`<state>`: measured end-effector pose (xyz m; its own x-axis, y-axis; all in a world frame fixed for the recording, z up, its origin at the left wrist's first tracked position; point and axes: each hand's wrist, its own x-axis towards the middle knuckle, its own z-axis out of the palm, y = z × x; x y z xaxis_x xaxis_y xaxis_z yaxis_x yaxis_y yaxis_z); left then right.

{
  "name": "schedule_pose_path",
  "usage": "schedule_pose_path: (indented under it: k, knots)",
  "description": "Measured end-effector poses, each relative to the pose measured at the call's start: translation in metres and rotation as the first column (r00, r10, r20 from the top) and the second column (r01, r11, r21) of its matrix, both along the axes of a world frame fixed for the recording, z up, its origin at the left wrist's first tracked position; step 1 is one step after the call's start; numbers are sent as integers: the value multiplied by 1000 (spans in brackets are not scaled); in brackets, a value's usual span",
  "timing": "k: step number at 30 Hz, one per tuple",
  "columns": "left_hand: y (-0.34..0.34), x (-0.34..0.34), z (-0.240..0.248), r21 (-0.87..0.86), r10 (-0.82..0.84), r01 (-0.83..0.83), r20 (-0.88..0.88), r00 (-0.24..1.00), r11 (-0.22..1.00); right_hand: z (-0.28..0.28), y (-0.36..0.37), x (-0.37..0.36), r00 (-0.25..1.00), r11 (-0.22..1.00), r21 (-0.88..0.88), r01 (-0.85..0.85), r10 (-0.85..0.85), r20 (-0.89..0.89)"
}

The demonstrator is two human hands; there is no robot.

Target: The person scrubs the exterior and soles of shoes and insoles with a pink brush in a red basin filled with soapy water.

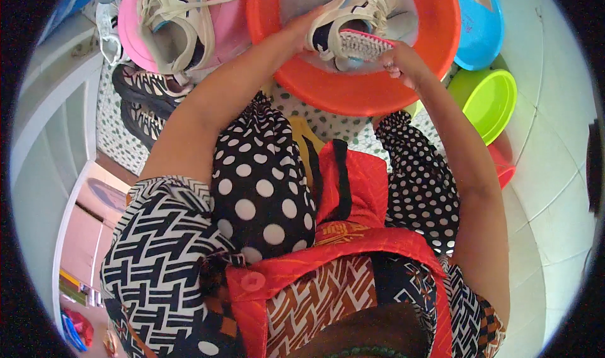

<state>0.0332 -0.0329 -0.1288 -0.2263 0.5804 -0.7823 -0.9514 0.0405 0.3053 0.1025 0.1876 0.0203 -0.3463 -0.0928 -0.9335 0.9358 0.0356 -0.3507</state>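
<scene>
A cream sneaker (360, 6) with dark navy patches and pale laces is held over a large orange basin (353, 96). My left hand (311, 31) grips it at the heel end, its fingers mostly hidden by the shoe. My right hand (403, 63) is closed round the end of a scrub brush (364, 45) with a pink back and whitish bristles. The brush lies against the side of the shoe, near its opening. A second cream sneaker (173, 33), one lace trailing to the right, rests on a pink basin (133, 33) at the left.
Black-and-pale patterned shoes (148, 93) stand on the speckled floor (116, 140) at the left. To the right are a blue container (482, 36), a lime-green bucket (491, 106) and a red container (502, 167) beside the tiled wall (554, 118). A door (53, 125) stands at the far left.
</scene>
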Motion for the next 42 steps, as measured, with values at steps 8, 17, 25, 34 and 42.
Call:
schedule_pose_path:
  k: [8, 17, 25, 34, 42]
  knots:
    - [-36, -36, 60, -253, -240, 219, -56, 969, 942, 35, 5, 16, 963, 991, 101, 92, -62, -261]
    - [-15, -93, 195, -191, -251, 182, -445, 860, 964, 152, 41, 20, 838, 985, 158, 71, 27, -545]
    - [40, -71, 279, -289, -376, 249, -583, 720, 924, 158, 71, 29, 752, 938, 107, 331, -194, -630]
    - [89, -71, 285, -463, -372, 76, -593, 714, 883, 83, 105, 45, 587, 903, 290, 317, 53, -808]
    - [89, -17, 286, -683, -641, 135, -572, 511, 718, 61, 92, 94, 509, 787, 482, 385, 254, -822]
